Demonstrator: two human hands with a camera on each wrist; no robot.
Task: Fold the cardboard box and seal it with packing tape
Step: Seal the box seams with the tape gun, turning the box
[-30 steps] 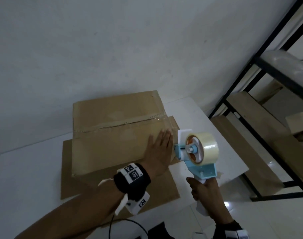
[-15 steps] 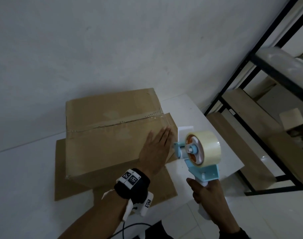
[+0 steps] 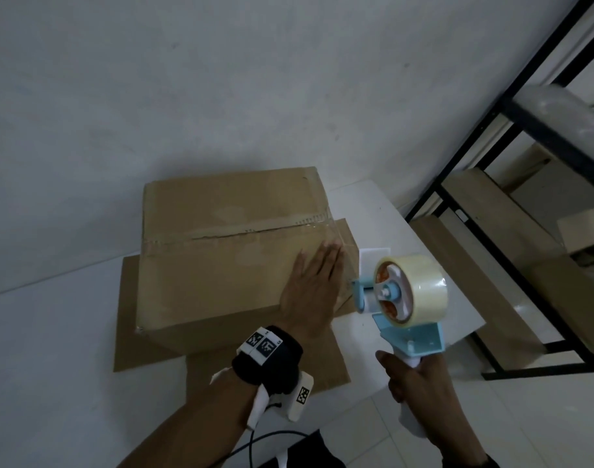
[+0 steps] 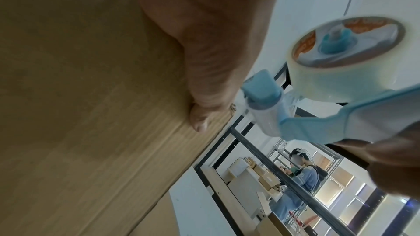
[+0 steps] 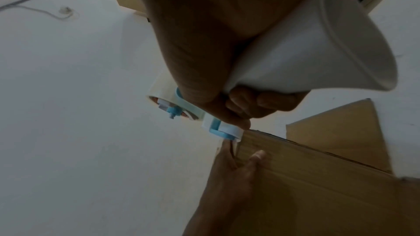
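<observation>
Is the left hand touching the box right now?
Touching. In the head view the left hand lies flat on the box top near its right edge; the left wrist view shows a fingertip pressed on the cardboard.

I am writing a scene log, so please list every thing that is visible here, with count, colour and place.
cardboard box: one, brown, closed, on the table, taped along its top seam
flat cardboard sheet: one, brown, under the box
tape dispenser: one, light blue with clear tape roll, beside the box's right edge
table: one, white
metal rack: one, black, at right
left hand: flat on the box top
right hand: grips the dispenser handle
</observation>
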